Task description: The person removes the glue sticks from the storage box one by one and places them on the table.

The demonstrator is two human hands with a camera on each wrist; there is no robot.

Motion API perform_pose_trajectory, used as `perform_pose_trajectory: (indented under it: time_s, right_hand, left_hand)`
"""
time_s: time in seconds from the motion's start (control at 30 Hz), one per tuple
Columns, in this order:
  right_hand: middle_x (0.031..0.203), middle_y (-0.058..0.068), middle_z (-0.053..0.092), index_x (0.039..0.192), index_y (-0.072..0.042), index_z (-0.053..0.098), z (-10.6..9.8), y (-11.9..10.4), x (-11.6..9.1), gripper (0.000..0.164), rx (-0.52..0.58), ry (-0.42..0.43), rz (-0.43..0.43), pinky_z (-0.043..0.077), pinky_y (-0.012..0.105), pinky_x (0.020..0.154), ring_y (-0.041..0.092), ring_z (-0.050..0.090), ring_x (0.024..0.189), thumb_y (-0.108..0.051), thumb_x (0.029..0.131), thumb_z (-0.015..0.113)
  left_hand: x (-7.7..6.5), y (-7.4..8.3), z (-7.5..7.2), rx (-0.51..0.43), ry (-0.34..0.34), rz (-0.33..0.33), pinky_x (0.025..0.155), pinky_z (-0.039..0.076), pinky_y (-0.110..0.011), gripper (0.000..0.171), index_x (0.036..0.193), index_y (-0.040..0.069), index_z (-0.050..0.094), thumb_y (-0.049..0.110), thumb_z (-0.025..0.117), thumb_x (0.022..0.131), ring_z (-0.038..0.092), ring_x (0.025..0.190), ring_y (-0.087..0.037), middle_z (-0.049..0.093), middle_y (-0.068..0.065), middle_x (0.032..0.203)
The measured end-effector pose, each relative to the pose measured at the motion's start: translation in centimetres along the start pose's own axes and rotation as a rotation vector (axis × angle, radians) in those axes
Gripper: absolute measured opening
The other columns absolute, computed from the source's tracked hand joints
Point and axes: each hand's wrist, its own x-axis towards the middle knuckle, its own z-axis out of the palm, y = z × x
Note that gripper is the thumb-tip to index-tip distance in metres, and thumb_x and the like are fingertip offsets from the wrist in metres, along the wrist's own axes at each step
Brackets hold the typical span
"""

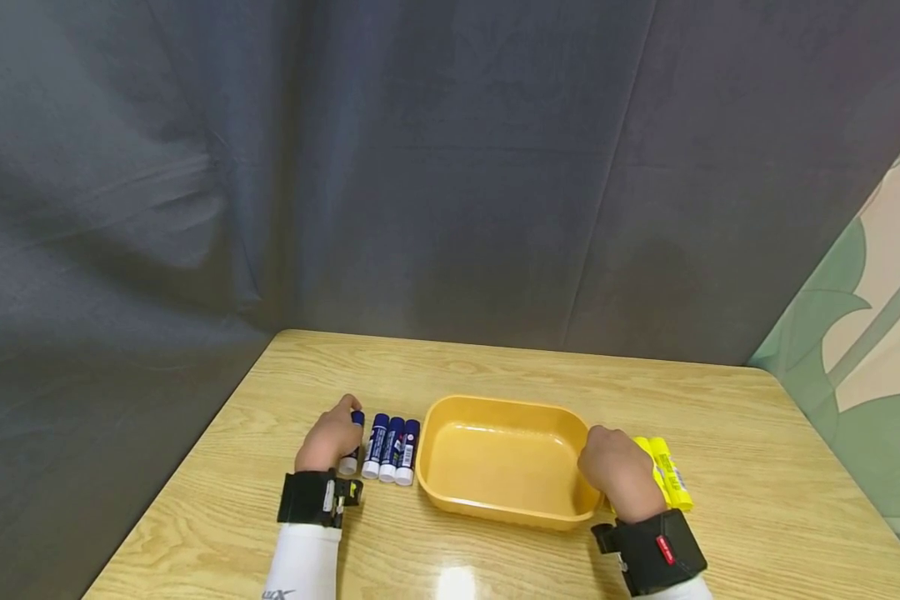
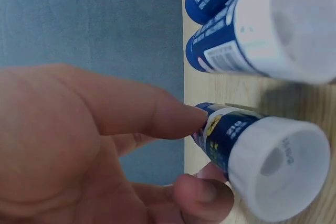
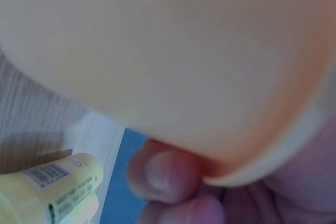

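Note:
With thumb and fingers, my left hand [image 1: 332, 437] pinches the leftmost blue glue stick [image 2: 231, 135], whose white end faces the left wrist camera. Several more blue glue sticks [image 1: 392, 448] lie side by side just to its right. A yellow plastic basin [image 1: 510, 510] stands in the middle, its inside bare. My right hand [image 1: 621, 468] grips the basin's right rim, and in the right wrist view its fingertips [image 3: 164, 171] curl against the outside of the wall. Beyond that hand lie yellow glue sticks [image 1: 671, 473], partly hidden by it.
The wooden table [image 1: 390, 362] ends at a dark grey curtain [image 1: 450, 183] along the back and left. A wall with a leaf pattern [image 1: 862, 367] is at the right.

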Motion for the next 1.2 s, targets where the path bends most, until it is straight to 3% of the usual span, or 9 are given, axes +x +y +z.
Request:
perform_pose_trajectory:
  time_s: [0.37,0.6,0.93,1.2]
  right_hand:
    - [0.065,0.012,0.052,0.092,0.009,0.055,-0.05,-0.10,-0.08,0.019,-0.001,0.004,0.004,0.039,0.031,0.047,0.023,0.049,0.056,-0.008,0.084,0.053]
    - [0.066,0.012,0.052,0.094,0.010,0.055,-0.16,-0.18,-0.17,0.021,0.004,-0.003,0.011,0.039,0.031,0.048,0.023,0.049,0.057,-0.008,0.084,0.054]
    - [0.067,0.012,0.052,0.094,0.009,0.055,-0.24,-0.22,-0.20,0.020,0.000,0.009,0.006,0.040,0.031,0.047,0.023,0.049,0.057,-0.008,0.084,0.053]
    - [0.066,0.012,0.052,0.097,0.010,0.055,0.03,-0.06,-0.24,0.024,0.024,0.007,0.010,0.039,0.032,0.048,0.023,0.049,0.057,-0.010,0.083,0.054]
  left_hand:
    - [0.35,0.52,0.65,-0.008,-0.009,0.029,0.048,0.036,-0.033,0.042,0.127,0.007,0.043,0.000,0.046,0.085,0.052,0.067,-0.026,0.056,-0.019,0.097]
    - [0.42,0.61,0.48,0.022,0.017,0.057,0.064,0.043,-0.039,0.044,0.125,0.006,0.044,-0.001,0.048,0.082,0.052,0.077,-0.027,0.057,-0.020,0.103]
    - [0.26,0.70,0.48,0.004,-0.007,0.045,0.071,0.044,-0.042,0.042,0.126,0.005,0.044,-0.003,0.046,0.085,0.051,0.084,-0.028,0.055,-0.021,0.112]
    - [0.05,0.60,0.47,0.015,-0.021,0.050,0.063,0.042,-0.037,0.041,0.127,0.006,0.042,-0.001,0.045,0.087,0.051,0.080,-0.028,0.054,-0.021,0.110]
